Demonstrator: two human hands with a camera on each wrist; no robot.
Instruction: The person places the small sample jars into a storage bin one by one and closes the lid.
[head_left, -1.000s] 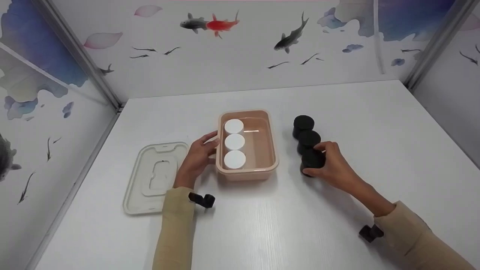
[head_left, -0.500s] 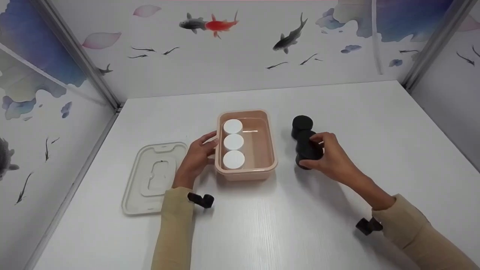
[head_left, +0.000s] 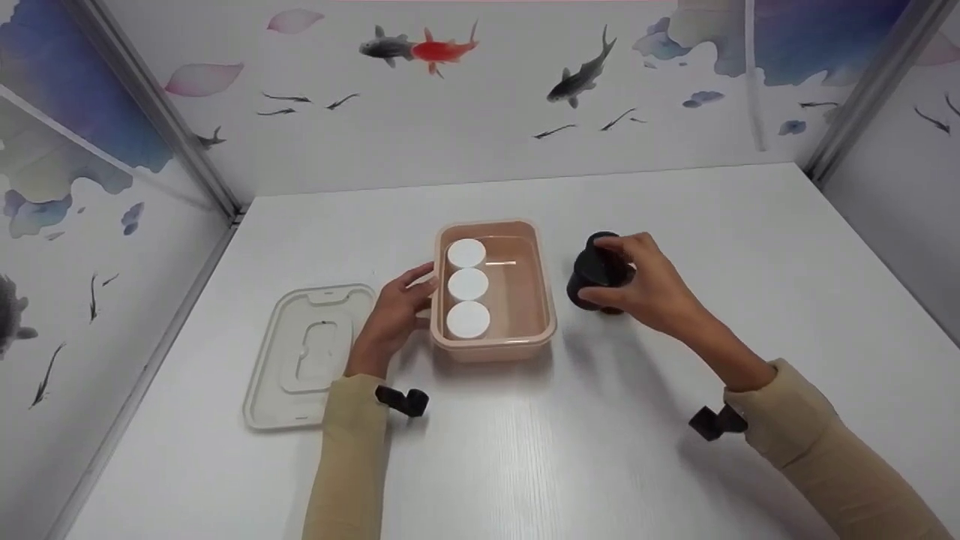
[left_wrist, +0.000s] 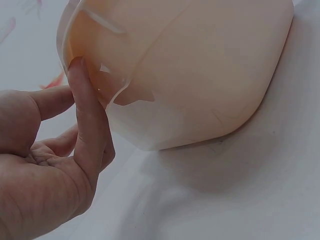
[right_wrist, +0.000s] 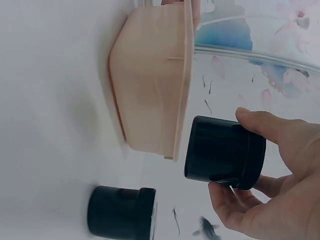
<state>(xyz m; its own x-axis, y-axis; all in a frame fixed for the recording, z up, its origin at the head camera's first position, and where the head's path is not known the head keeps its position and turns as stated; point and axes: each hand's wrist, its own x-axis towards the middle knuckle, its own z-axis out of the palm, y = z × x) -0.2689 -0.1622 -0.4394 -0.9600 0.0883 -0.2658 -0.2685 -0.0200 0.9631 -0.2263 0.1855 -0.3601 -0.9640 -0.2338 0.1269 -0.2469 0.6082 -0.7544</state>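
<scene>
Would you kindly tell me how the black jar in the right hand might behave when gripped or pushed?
The black jar is probably stiff, showing no dent where the right hand pinches it. Its smooth wall may be somewhat slippery. Being round, it would likely roll if laid on its side.

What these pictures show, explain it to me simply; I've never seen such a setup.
There is no machine here, just a person's bare hands. The head camera looks down on everything; each wrist camera looks closely at one hand's work.

On the white table stands a peach box containing three white-topped jars. A pale lid lies beside it. The left hand touches the box's side. The right hand holds a black jar above the table; the right-wrist picture shows another black jar standing there.
</scene>
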